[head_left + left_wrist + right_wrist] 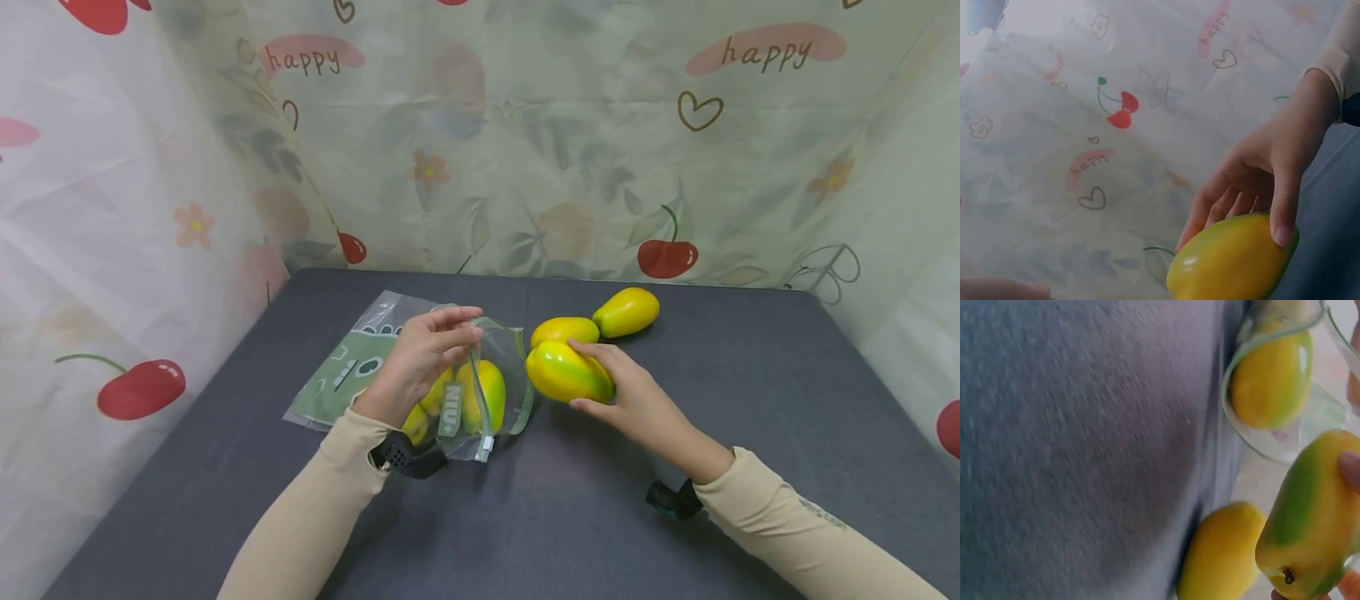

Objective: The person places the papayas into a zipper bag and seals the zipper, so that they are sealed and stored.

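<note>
My right hand (637,404) grips a glossy yellow-green papaya (568,372), thumb on one side and fingers on the other. This papaya (1310,519) is just outside the mouth of a clear zip bag (517,417) with a green cartoon print. At the bag's upper edge, my left hand (423,358) pinches the plastic and the mouth gapes toward the right. Several papayas (483,396) lie inside the bag, partly hidden by the left hand and wrist. In the left wrist view, the right hand (1266,162) holds its papaya from above.
Two more papayas lie behind the right hand, one papaya (564,329) partly covered by the held one and another papaya (628,312) farther right. Everything rests on a dark grey table (540,533). Printed curtains (510,150) hang at the back and sides.
</note>
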`<state>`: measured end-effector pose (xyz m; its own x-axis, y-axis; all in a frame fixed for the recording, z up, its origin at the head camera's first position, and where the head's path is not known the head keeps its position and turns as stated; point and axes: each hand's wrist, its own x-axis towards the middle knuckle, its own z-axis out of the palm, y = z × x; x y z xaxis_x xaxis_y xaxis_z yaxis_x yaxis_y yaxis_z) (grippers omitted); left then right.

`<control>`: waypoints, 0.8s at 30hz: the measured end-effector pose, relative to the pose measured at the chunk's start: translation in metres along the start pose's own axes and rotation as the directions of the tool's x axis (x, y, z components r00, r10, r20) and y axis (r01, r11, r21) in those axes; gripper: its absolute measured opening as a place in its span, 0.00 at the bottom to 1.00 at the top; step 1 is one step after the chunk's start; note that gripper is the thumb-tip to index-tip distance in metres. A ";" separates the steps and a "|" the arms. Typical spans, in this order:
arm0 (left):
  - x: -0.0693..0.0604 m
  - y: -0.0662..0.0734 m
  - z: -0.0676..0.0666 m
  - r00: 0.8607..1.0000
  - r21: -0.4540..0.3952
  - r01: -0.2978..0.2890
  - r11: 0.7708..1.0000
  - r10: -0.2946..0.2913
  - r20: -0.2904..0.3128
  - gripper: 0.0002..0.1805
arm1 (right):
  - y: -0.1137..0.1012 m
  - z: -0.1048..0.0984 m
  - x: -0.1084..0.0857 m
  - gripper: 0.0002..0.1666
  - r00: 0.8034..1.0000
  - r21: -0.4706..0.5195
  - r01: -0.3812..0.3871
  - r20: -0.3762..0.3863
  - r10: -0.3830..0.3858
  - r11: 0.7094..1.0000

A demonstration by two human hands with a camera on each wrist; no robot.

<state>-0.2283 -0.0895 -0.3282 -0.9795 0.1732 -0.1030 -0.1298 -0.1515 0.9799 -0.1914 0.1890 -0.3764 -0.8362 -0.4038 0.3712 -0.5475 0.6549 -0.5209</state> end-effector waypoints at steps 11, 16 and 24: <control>-0.001 0.002 0.000 1.000 0.009 0.005 1.000 -0.005 -0.006 0.22 | -0.009 0.018 -0.001 0.44 0.988 -0.043 -0.004 0.155 0.011 0.999; -0.001 0.002 0.000 1.000 0.004 0.017 1.000 -0.017 -0.012 0.19 | -0.011 0.022 -0.001 0.43 0.977 -0.063 -0.005 0.211 0.018 0.998; -0.001 0.001 0.000 1.000 0.002 0.017 1.000 -0.017 -0.010 0.19 | -0.013 0.029 0.000 0.42 0.971 -0.074 -0.027 0.237 0.044 0.997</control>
<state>-0.2277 -0.0899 -0.3272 -0.9786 0.1662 -0.1209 -0.1457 -0.1464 0.9784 -0.1855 0.1623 -0.3922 -0.8434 -0.5144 0.1551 -0.5206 0.7113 -0.4723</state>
